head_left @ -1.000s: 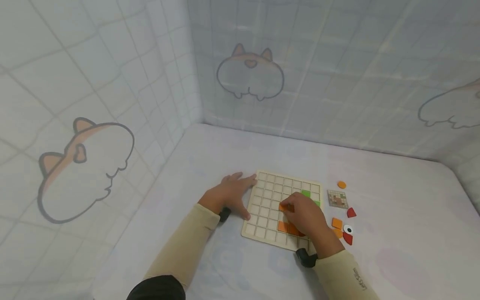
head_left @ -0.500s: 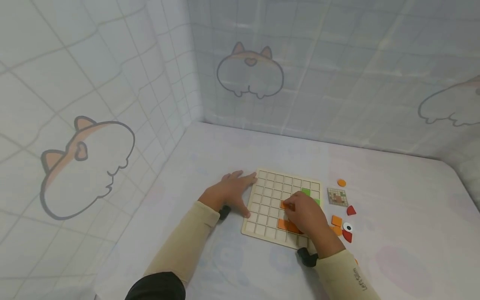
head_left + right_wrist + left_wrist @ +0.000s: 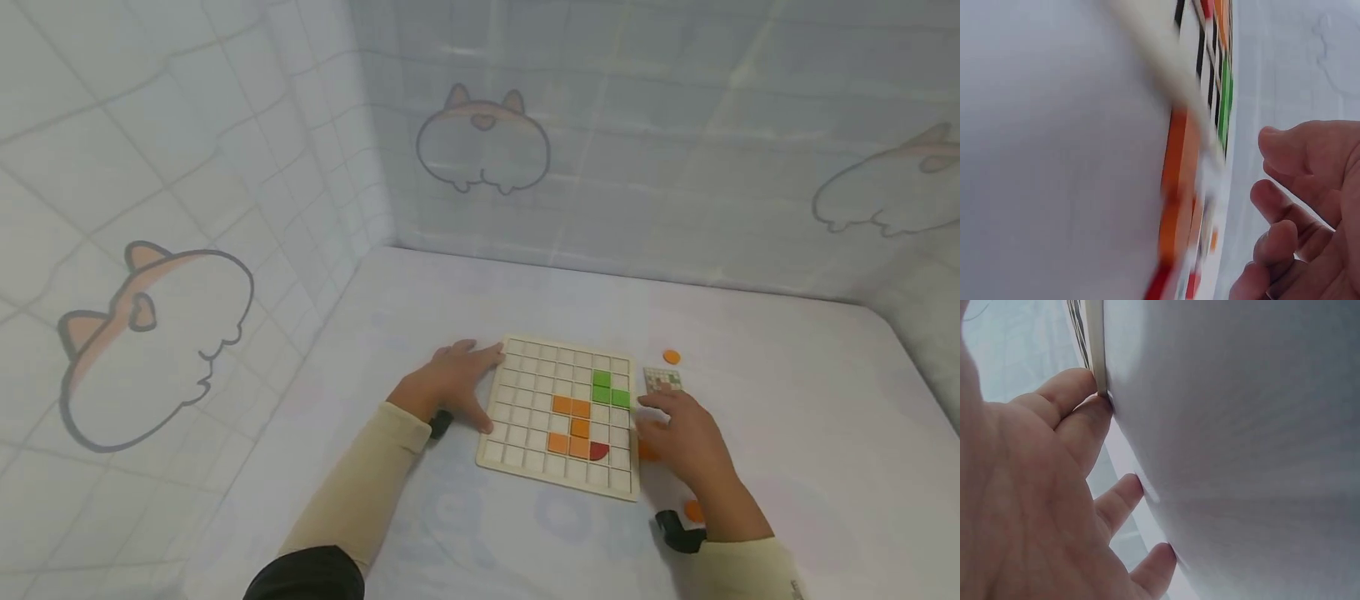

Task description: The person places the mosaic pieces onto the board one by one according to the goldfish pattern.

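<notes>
A light wooden grid board lies flat on the white surface. My left hand rests spread along its left edge; in the left wrist view, fingertips touch the board's side. Orange square tiles, green tiles and a red rounded piece sit in its cells. To the right of the board hovers my right hand, fingers loosely bent, with nothing between them in the right wrist view. Beneath it are loose orange pieces, partly hidden by the hand in the head view.
A small pattern card lies beyond my right hand, with an orange disc behind it. Another orange piece shows beside my right wrist. Fabric walls with cartoon prints enclose the surface at the back and left.
My right hand has let go of an orange tile, which now lies in a board cell, and has moved right, off the board. My left hand stays at the board's edge.
</notes>
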The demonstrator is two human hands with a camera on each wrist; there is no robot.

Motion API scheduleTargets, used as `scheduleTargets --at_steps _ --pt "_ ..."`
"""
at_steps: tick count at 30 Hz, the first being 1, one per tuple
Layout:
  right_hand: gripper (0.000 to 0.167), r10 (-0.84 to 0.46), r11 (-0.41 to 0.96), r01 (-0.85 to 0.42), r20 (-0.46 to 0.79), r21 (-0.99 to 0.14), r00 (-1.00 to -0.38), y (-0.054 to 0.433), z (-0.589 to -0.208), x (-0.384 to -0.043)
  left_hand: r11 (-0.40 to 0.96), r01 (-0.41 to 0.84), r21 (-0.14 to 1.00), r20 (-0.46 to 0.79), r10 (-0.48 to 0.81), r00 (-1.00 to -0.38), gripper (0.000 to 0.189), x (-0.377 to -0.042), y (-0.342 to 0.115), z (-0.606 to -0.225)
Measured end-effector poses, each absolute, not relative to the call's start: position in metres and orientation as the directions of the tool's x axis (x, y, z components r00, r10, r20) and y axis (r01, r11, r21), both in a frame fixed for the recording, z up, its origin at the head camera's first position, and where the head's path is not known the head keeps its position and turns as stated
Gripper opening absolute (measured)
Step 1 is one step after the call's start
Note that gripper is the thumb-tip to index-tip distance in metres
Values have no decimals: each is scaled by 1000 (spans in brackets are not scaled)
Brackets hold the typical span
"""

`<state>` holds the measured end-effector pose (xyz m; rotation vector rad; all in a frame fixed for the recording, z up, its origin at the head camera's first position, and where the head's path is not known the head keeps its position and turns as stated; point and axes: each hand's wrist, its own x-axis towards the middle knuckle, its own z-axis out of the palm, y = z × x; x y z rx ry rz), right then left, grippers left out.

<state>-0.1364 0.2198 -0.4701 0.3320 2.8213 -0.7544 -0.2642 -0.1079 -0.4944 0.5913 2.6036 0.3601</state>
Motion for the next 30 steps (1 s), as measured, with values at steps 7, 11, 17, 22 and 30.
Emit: scheduleTargets --at_steps 7,11,17,22,30 --pt "53 215 840 338 -311 -425 -926 257 -469 -119 878 354 321 -363 460 -811 129 -267 -110 -498" --pt "56 197 830 344 -345 -440 -918 263 -473 -114 880 351 319 -358 455 -815 130 -267 -109 -498" --pt "61 211 827 354 -343 -436 -915 265 -483 -109 875 349 336 -360 462 -811 130 -267 -109 -497" --pt "60 189 834 312 -296 -455 -936 262 -485 -112 886 328 327 -364 438 -822 131 -267 -111 -497" --pt "63 222 823 366 -347 -435 -911 266 -484 -112 868 350 352 -368 472 -801 129 -266 -109 -496"
